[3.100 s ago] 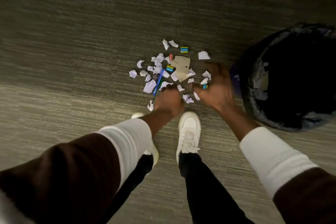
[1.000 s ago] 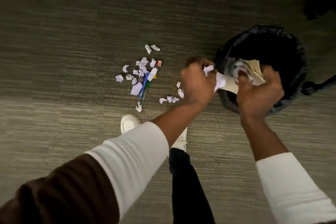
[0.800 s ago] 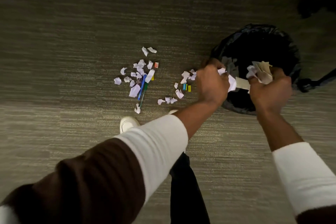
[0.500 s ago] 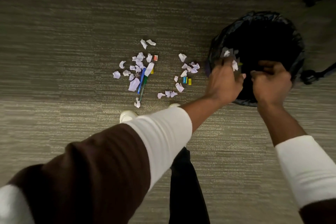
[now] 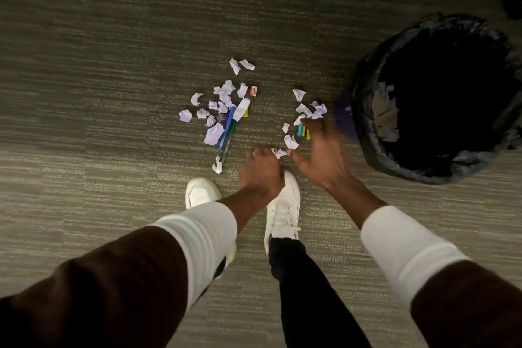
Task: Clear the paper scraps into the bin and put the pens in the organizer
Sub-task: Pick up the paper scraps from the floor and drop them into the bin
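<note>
Standing figure bent over a striped carpet, both arms reaching down. The bin, lined with a dark bag, serves as the landmark; it stands upright on the carpet and holds white paper pieces against its inner wall on the side nearest the hands, the rest of its interior being too dark to read.

The right hand, blurred, is spread with its fingers apart and nothing gripped, just beside the bin over the nearer cluster of paper scraps. Small blue and yellow tabs lie among that cluster, partly under the fingertips. The left hand sits one step farther from the bin, fingers loosely curled and released, tips at a scrap between the two hands; whether they touch it cannot be told.

Well apart from the bin lies the farther cluster of scraps. In it a blue pen and a green pen rest side by side on the carpet, partly covered by a white strip. A small red tab lies at that cluster's bin-facing edge.

White shoes stand just below the hands.
</note>
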`<action>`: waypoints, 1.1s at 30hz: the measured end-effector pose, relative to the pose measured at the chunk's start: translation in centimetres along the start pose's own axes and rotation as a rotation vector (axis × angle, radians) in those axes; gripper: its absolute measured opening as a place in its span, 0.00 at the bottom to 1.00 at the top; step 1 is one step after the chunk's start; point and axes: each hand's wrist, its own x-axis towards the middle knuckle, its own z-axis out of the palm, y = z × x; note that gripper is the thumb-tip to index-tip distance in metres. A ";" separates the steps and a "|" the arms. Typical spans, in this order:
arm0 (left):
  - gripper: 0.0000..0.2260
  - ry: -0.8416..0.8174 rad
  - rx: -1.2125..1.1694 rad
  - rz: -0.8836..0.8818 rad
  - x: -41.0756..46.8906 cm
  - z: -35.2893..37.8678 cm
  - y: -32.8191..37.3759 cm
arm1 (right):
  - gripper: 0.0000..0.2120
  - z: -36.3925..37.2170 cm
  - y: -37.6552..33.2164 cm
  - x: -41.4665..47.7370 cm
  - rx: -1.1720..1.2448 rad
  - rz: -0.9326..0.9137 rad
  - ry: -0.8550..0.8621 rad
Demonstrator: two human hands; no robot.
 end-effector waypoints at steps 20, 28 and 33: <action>0.23 -0.026 0.229 0.334 13.1 9.8 -3.8 | 0.50 12.7 7.3 12.7 -0.397 -0.141 -0.077; 0.27 0.020 0.192 0.368 13.4 8.3 -5.3 | 0.30 14.0 5.6 9.9 -0.559 -0.244 -0.121; 0.25 0.043 0.122 0.327 12.7 8.3 -7.1 | 0.21 14.1 6.0 9.2 -0.623 -0.332 -0.144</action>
